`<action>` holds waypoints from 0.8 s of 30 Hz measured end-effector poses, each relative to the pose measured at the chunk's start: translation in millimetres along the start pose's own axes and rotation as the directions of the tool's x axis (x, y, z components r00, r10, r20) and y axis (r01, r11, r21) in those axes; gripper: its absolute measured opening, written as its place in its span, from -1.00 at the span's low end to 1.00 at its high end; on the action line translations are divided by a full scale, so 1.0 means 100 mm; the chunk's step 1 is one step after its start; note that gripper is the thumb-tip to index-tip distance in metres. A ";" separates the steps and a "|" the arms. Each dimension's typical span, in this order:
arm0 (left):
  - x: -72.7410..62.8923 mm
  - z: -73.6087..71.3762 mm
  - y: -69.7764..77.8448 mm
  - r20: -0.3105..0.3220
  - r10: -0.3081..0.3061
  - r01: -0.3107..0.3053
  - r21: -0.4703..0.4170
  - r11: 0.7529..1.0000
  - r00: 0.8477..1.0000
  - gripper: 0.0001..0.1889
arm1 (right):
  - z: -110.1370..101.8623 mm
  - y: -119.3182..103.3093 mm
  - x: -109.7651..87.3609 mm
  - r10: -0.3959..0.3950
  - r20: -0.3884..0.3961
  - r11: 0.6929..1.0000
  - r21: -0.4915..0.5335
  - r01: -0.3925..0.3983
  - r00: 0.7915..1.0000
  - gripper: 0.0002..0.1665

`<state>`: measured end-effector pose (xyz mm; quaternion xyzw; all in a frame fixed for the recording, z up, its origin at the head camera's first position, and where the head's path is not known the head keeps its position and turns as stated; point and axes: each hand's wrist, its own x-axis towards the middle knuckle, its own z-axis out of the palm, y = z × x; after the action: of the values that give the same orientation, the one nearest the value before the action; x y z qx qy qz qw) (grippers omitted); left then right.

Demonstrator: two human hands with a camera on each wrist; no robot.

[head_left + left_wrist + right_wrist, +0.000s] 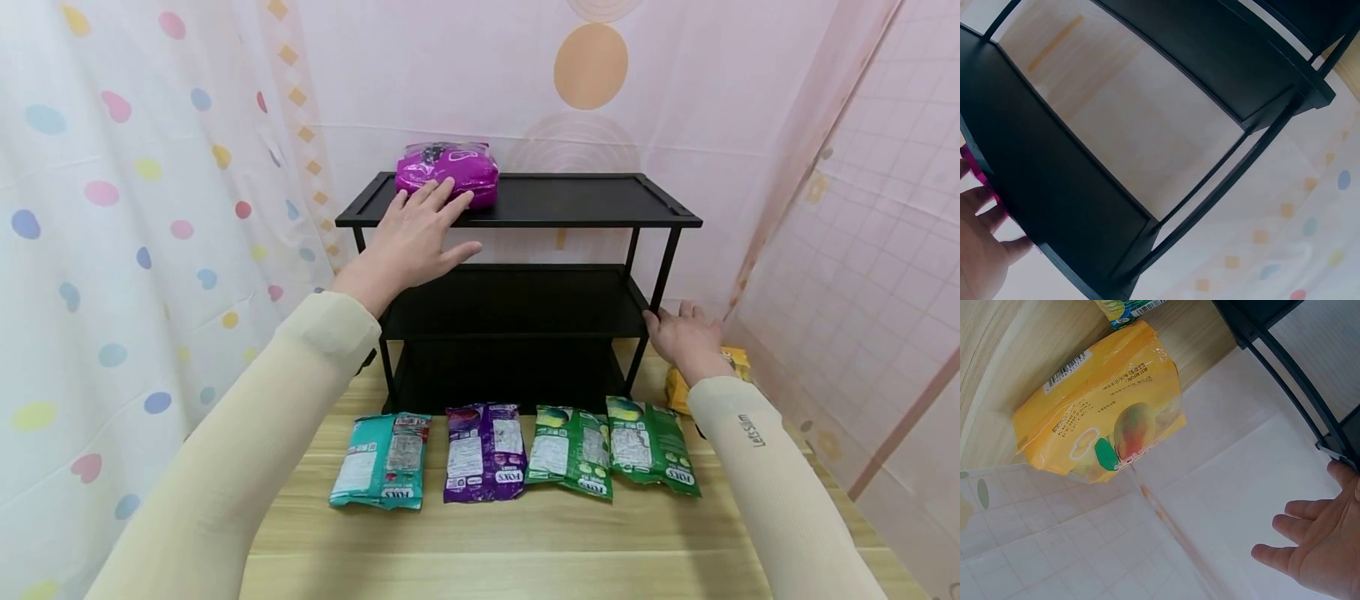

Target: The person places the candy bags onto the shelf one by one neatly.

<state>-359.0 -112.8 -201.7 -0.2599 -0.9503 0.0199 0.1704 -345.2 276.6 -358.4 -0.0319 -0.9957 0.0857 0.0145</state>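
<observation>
My left hand [420, 237] lies with spread fingers against the front of a purple bag [459, 171] on the left end of the top shelf [570, 198]. In the left wrist view those fingers [982, 200] show at the shelf edge, with a strip of purple beside them. My right hand [686, 337] is at the right side of the black three-tier rack [517, 300], its thumb right at the post by the middle shelf. Its other fingers stick out loosely in the right wrist view. Below that hand stands a yellow bag with a mango picture [1104, 412].
In front of the rack, a teal packet [384, 460], a purple packet [486, 452] and two green packets, one in the middle [570, 450] and one at the right [651, 442], lie in a row on the wooden table [480, 558]. Patterned curtains [150, 250] hang around it.
</observation>
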 end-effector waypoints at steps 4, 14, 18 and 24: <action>-0.06 -0.02 -0.05 -0.039 -0.016 0.017 0.022 1.000 0.999 -0.19 | 0.00 0.00 0.01 0.004 0.002 1.000 0.005 -0.004 1.000 -0.15; -0.22 -0.08 -0.33 -0.118 -0.129 0.121 -0.068 0.990 0.985 -0.20 | -0.01 0.03 0.02 0.006 0.002 1.000 -0.004 -0.006 1.000 -0.17; -0.28 -0.10 -0.42 -0.152 -0.172 0.161 -0.085 0.983 0.973 -0.20 | -0.01 0.04 0.02 0.000 0.003 1.000 0.000 0.000 1.000 -0.15; -0.36 -0.12 -0.53 -0.189 -0.218 0.200 -0.110 0.974 0.957 -0.20 | 0.00 0.05 0.01 -0.008 0.003 1.000 -0.009 0.008 1.000 -0.16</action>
<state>-351.3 -177.0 -194.8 -0.1661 -0.9504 -0.0673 0.2543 -345.9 281.2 -358.7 -0.0278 -0.9962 0.0810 0.0133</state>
